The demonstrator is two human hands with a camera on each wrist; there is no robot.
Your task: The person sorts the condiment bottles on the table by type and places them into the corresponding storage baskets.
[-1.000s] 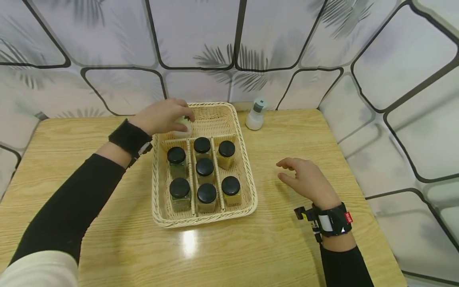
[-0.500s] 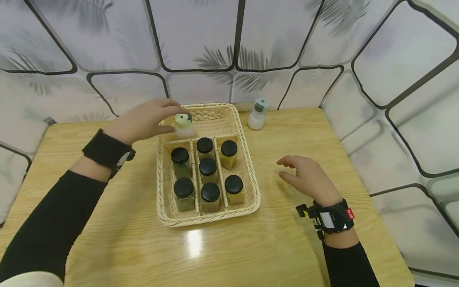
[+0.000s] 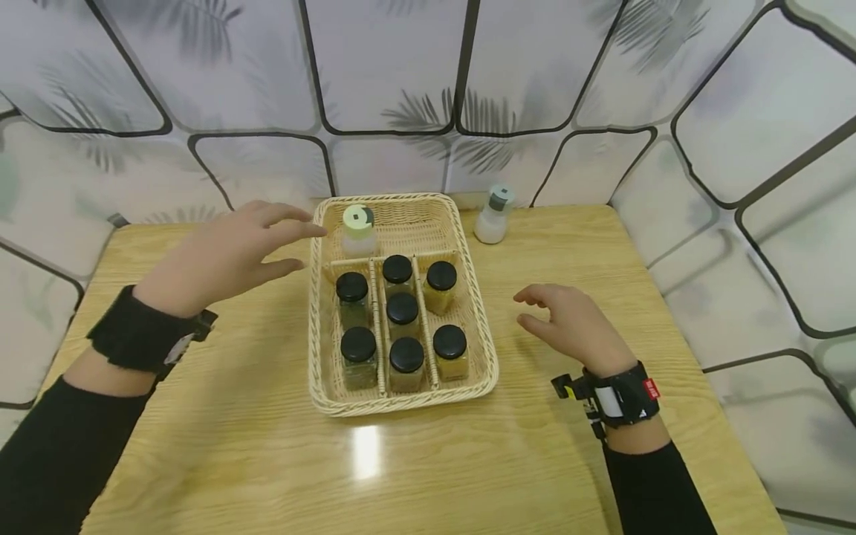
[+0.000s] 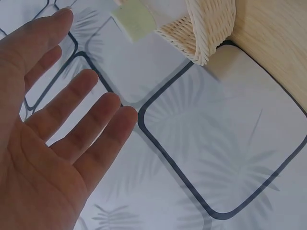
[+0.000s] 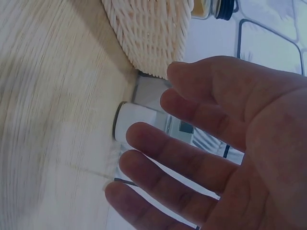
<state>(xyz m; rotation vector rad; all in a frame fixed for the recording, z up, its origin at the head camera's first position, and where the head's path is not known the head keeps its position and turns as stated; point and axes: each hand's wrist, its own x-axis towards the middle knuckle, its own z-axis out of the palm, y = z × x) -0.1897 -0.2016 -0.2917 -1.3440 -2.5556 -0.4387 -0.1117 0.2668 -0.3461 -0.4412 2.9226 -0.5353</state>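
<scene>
My left hand [image 3: 230, 253] hovers just left of the wicker basket [image 3: 491, 364], fingers extended and holding nothing. A shaker with a pale green cap [image 3: 358, 223] stands in the basket's undivided back compartment, close to those fingertips. In the left wrist view the fingers [image 4: 105, 127] are spread, with the green cap [image 4: 134, 20] beyond them. My right hand [image 3: 568, 327] is held over the table to the right of the basket, loosely curved around nothing. Several glass spice jars with black lids [image 3: 403, 308] stand in the three front compartments.
A second shaker with a grey-blue cap [image 3: 493, 215] stands on the wooden table [image 3: 428, 475] behind and right of the basket. A patterned fabric wall [image 3: 394, 74] rises along the table's back edge and right side.
My left hand has let go of the green-capped shaker and drawn back leftward out of the basket. The right hand has hardly moved. The head view has shifted slightly.
</scene>
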